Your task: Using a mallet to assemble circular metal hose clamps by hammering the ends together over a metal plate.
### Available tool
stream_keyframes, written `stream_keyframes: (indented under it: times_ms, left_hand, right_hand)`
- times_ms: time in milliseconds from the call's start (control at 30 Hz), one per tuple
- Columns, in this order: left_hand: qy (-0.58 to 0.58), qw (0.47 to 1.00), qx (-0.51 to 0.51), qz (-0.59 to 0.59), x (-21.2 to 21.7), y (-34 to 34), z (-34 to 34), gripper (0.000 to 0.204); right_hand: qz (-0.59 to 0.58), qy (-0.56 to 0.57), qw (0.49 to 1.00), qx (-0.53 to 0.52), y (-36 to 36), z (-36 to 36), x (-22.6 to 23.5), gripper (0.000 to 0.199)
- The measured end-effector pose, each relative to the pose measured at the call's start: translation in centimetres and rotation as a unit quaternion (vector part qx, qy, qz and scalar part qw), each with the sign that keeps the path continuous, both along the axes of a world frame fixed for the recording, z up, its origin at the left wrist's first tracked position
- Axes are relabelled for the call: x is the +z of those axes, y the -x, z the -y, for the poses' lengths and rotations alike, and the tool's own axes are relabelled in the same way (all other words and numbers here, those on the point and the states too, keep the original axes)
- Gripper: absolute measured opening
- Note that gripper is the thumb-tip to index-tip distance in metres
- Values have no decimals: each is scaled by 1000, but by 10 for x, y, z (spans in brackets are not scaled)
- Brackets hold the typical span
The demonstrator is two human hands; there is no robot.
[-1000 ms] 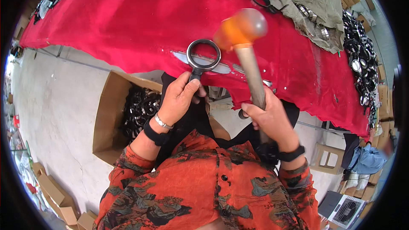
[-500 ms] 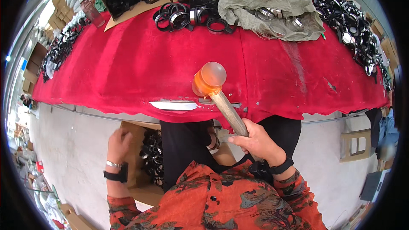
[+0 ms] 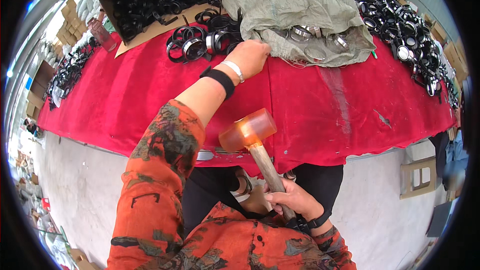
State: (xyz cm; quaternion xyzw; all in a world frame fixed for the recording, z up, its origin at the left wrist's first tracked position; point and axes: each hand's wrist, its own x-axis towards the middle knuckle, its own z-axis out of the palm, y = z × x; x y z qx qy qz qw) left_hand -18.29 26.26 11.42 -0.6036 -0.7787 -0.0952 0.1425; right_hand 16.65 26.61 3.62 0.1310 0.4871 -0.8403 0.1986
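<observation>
My right hand [image 3: 295, 201] is closed around the wooden handle of a mallet [image 3: 248, 129]. Its translucent orange head is over the near edge of the red-covered table [image 3: 320, 105]. My left arm stretches forward across the table. At its end my left hand [image 3: 248, 59] is curled, next to a small group of black rings [image 3: 194, 47] and by the mouth of a grey-green woven sack [image 3: 295, 5]. Its fingertips are hidden, so what they hold does not show. Some rings have silver bands. Inside the sack's mouth lie silver rings [image 3: 300, 34] and a clear disc.
At the back left an open cardboard box [image 3: 118, 50] holds many black parts. Heaps of black and silver rings [image 3: 407, 45] cover the table's right end, with more black parts [image 3: 70, 67] at the left end. A beige stool [image 3: 419, 177] stands on the floor at right.
My left hand has moved from beside my lap up and forward to the rings by the sack. The mallet has come nearer to me, its head turned more sideways. The view has shifted slightly.
</observation>
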Motion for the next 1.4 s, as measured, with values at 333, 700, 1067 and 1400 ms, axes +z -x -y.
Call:
stream_keyframes:
  times_ms: [333,700,1067,1400]
  left_hand:
    - [-292,742,145,585,29,-73,182,12]
    - [-429,469,111,764,-61,-185,293,19]
    - [-413,567,168,693,-103,-191,286,19]
    - [-352,646,173,655,-108,-184,291,26]
  right_hand:
    - [-13,24,1000,-1,-6,-5,-5,25]
    - [-36,-293,956,4,11,32,43,35]
    - [-156,-469,864,-97,12,69,91,41]
    - [-135,-522,842,-26,29,75,96,34]
